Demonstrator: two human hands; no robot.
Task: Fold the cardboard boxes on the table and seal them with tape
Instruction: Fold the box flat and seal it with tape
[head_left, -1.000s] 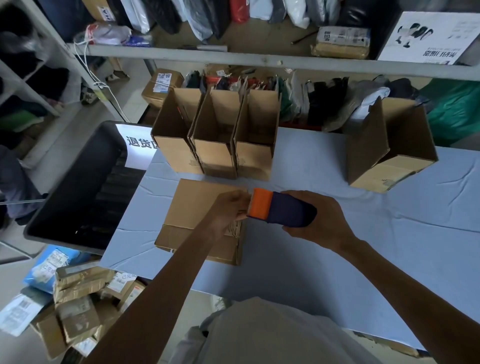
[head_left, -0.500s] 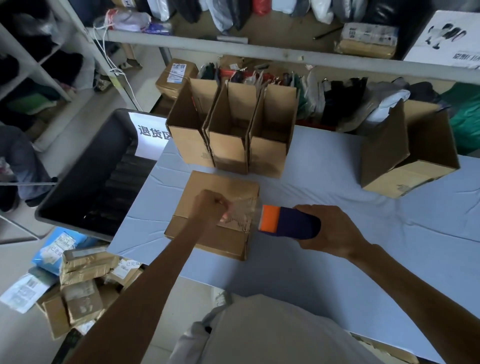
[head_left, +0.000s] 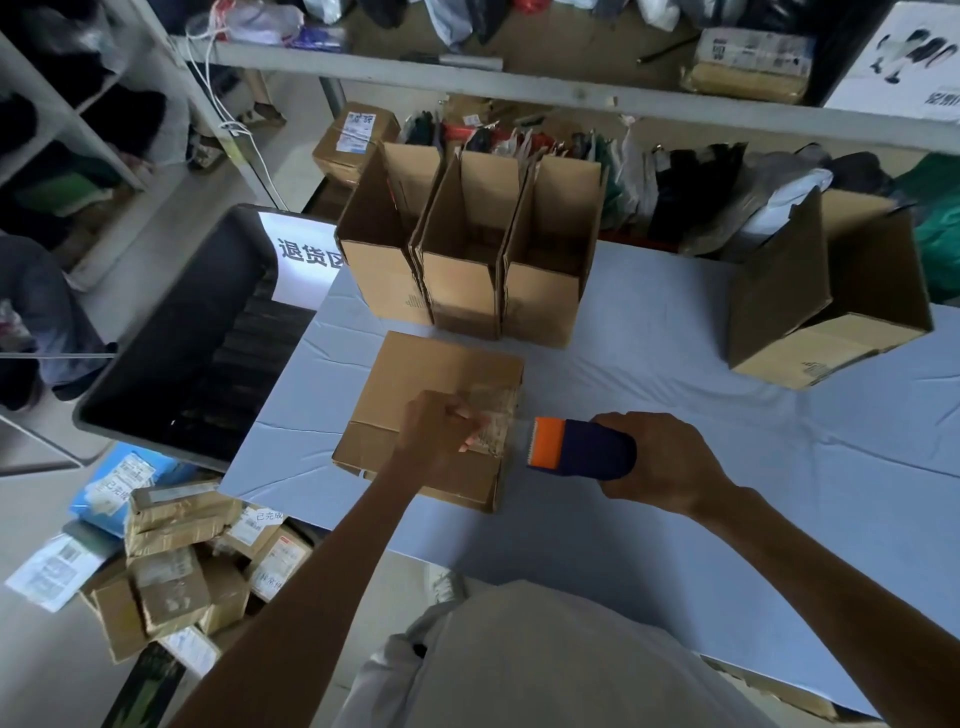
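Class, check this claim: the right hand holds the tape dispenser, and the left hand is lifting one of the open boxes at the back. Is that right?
Not quite. In the head view the left hand lifts nothing; it holds tape down on the closed box in front. The right hand does hold the tape dispenser.

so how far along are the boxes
Done: three boxes stand folded in a row, tops open. In hand: the left hand holds tape down on the near box while the right hand holds the tape dispenser beside it. Left: finishing this seam; the larger tilted box looks open too.
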